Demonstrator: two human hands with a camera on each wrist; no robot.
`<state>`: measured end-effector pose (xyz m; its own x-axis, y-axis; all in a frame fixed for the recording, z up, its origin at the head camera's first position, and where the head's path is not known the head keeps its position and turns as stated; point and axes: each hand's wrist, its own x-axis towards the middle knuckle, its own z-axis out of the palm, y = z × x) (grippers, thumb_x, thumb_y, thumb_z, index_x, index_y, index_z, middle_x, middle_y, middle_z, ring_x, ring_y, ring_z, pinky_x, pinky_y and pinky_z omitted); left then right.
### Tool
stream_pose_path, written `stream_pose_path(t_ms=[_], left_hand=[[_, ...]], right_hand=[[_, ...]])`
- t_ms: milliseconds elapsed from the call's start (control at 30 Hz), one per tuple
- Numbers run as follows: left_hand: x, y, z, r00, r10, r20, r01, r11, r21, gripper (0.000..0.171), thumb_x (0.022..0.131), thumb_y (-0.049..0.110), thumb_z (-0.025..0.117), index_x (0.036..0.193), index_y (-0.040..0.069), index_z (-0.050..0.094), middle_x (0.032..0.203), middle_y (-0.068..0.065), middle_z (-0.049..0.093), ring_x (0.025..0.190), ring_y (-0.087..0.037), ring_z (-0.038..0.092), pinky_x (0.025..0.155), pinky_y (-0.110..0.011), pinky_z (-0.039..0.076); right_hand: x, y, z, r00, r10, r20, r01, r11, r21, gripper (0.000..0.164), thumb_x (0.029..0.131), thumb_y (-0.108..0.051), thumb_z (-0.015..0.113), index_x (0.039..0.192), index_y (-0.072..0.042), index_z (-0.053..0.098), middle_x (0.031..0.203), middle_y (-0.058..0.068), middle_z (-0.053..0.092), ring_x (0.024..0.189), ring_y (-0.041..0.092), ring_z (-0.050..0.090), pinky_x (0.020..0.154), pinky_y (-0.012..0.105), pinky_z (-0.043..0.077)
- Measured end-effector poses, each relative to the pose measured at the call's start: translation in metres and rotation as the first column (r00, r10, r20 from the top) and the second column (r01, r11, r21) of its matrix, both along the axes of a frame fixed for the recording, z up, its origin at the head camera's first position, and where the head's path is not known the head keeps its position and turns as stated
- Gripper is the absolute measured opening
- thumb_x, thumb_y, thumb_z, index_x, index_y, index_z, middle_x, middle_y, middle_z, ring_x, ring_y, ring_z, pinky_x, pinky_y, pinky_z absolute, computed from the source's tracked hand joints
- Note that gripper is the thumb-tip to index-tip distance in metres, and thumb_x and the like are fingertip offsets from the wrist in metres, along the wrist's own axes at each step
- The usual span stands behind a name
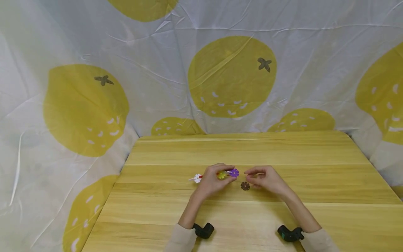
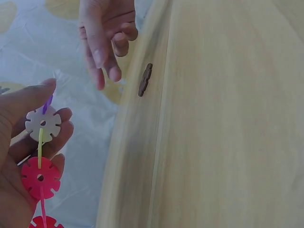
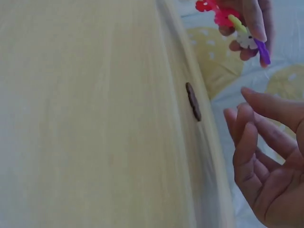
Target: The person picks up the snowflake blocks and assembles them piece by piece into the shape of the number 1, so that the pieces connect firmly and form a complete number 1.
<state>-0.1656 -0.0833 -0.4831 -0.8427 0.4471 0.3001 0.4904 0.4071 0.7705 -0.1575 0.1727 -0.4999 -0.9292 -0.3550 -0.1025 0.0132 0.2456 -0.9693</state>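
Observation:
My left hand (image 1: 210, 182) holds a chain of notched plastic snowflake discs, with the purple disc (image 1: 234, 173) pinched at its end between thumb and fingers. Behind it along the chain come a white disc (image 2: 34, 124), a yellow disc (image 1: 221, 174) seen edge-on from the left wrist, and a pink-red disc (image 2: 29, 178). The tail, with another white disc (image 1: 197, 179), sticks out left of the hand. To the right, my right hand (image 1: 270, 180) hovers with fingers loosely bent and nothing between them. A brown disc (image 1: 245, 186) lies flat on the table just below its fingertips.
The wooden table (image 1: 315, 157) has rounded far corners. Behind and beside it hangs a pale cloth (image 1: 157, 80) printed with yellow fruit. Black wrist devices (image 1: 204, 231) sit at both wrists, near the beige sleeves (image 1: 181, 238).

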Motion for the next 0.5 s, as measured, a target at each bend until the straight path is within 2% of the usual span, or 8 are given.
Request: stream_pose_path(t_ms=[133, 300, 500], left_hand=[[0.0, -0.002, 0.001, 1.0, -0.002, 0.002, 0.002, 1.0, -0.015, 0.036, 0.09, 0.019, 0.083, 0.122, 0.004, 0.076, 0.112, -0.005, 0.079, 0.105, -0.015, 0.073, 0.093, -0.027, 0.058], [0.0, -0.004, 0.001, 1.0, 0.003, 0.003, -0.003, 1.0, -0.027, 0.032, 0.089, 0.019, 0.083, 0.119, 0.007, 0.078, 0.111, -0.004, 0.079, 0.104, -0.014, 0.073, 0.093, -0.026, 0.058], [0.0, -0.006, 0.001, 1.0, -0.022, 0.015, 0.023, 0.999, -0.04, 0.027, 0.09, 0.02, 0.082, 0.116, 0.01, 0.079, 0.111, -0.002, 0.079, 0.105, -0.013, 0.073, 0.095, -0.027, 0.057]], right_hand=[[-0.001, 0.003, -0.004, 0.998, 0.055, -0.011, -0.055, 0.998, 0.038, 0.037, 0.092, -0.009, 0.077, 0.123, 0.009, 0.069, 0.107, 0.024, 0.073, 0.069, 0.011, 0.064, 0.058, 0.025, 0.053], [-0.001, -0.001, -0.009, 0.992, 0.119, -0.041, -0.116, 0.991, 0.072, 0.037, 0.087, -0.008, 0.081, 0.119, 0.008, 0.072, 0.099, 0.02, 0.073, 0.064, 0.006, 0.06, 0.056, 0.023, 0.052], [-0.001, -0.004, -0.014, 0.987, 0.122, -0.103, -0.109, 0.986, 0.122, 0.035, 0.084, -0.005, 0.084, 0.115, 0.008, 0.074, 0.083, 0.011, 0.066, 0.057, 0.004, 0.053, 0.05, 0.021, 0.048]])
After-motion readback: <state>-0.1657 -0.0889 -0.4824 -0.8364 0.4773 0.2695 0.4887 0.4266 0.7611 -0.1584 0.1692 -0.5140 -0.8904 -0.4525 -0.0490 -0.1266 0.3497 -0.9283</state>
